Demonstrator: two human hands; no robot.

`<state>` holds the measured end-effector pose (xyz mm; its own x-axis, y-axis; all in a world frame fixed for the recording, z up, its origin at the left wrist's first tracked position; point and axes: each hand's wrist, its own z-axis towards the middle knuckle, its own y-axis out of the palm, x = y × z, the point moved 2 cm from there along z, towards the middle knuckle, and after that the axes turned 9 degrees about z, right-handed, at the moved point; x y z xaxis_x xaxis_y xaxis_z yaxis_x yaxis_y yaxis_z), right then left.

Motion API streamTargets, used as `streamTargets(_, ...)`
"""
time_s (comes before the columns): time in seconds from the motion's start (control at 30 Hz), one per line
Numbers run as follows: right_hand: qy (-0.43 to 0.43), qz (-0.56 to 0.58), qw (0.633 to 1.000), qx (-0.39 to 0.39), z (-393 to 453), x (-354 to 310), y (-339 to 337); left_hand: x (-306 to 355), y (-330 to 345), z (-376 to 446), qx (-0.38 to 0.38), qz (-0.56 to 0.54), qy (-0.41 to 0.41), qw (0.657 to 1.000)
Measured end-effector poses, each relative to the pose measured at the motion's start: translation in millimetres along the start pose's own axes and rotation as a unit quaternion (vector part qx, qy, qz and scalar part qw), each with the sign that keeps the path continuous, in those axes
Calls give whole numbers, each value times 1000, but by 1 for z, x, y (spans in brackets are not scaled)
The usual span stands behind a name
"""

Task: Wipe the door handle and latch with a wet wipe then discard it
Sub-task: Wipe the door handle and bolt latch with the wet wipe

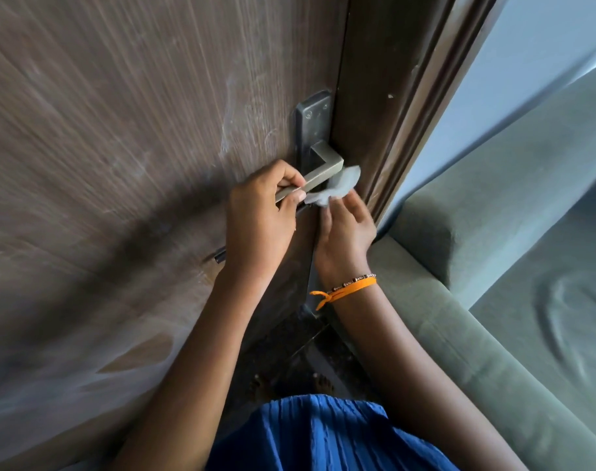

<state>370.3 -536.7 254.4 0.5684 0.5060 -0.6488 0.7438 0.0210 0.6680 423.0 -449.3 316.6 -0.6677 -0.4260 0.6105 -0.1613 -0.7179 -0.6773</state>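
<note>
A square-section metal lever handle [324, 171] juts from a dark backplate [312, 125] on the brown wooden door [137, 130]. My left hand [259, 215] is closed around the free end of the lever. My right hand [345, 232], with an orange thread and a bead bracelet at the wrist, pinches a crumpled white wet wipe [337, 186] just under the lever near its bend. The wipe touches the handle's underside. The latch at the door edge is hidden behind my hands.
The dark door frame [401, 107] runs up right of the handle. A grey-green sofa arm [459, 294] stands close at the right. Dark floor and my bare feet [289, 382] show below, above my blue garment [323, 436].
</note>
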Motion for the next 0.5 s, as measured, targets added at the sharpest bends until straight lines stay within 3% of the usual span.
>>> streamTargets(0.1,134,51,984,-107,5,-3,14,0,-1,1,-3,-5,3,1000)
streamTargets(0.23,164,61,981,-89,13,-14,29,-1,0,1,-3,-14,6,1000)
streamTargets(0.3,250,158,947,-124,9,-16,23,-1,1,0,2,-4,17,1000)
streamTargets(0.4,266,198,934,-135,4,-18,20,-1,2,-1,15,9,29,999)
streamTargets(0.5,249,173,946,-119,5,-15,30,0,2,0,16,9,30,999)
